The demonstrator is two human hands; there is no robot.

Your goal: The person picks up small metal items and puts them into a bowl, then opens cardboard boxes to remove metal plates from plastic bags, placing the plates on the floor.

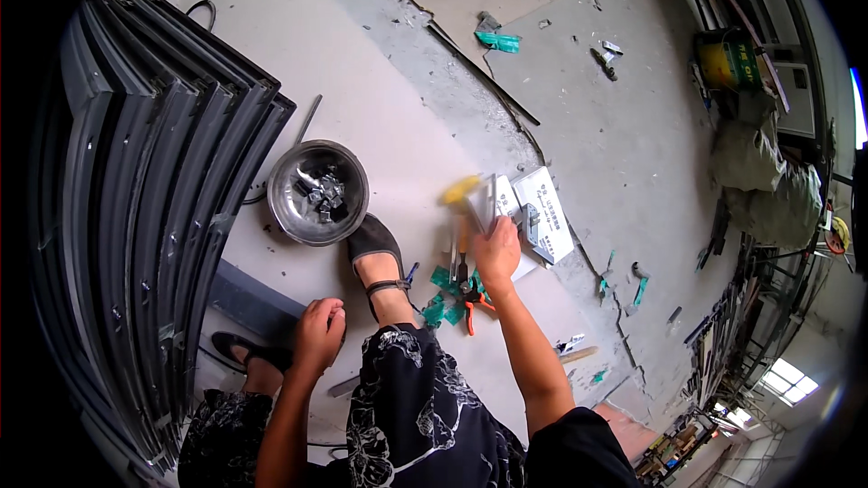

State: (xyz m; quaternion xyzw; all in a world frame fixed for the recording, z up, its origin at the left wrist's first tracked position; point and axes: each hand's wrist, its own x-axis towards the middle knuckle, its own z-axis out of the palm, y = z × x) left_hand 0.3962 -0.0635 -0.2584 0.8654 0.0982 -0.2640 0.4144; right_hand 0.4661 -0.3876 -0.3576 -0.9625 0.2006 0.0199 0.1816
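My right hand (497, 253) reaches down to two white boxes (553, 203). Its fingers close on a grey, metallic-looking piece (485, 204), smeared by motion. A yellow blur (461, 188) shows just left of it; its kind is unclear. Orange-handled pliers (472, 300) lie on the floor below, among green scraps (437, 309) and other hand tools. My left hand (318, 333) is curled near the end of a grey profile (253, 298); what its fingers hold, if anything, is hidden. A metal bowl (287, 226) with small dark and silver pieces (325, 194) stands beside my shoe.
Dark grey metal frames (172, 172) are stacked along the left. A long dark strip (479, 72) lies across the floor, with green scraps (499, 42) beyond it. At the far right are a yellow-green bucket (728, 61) and pale sacks (768, 203) beside racks.
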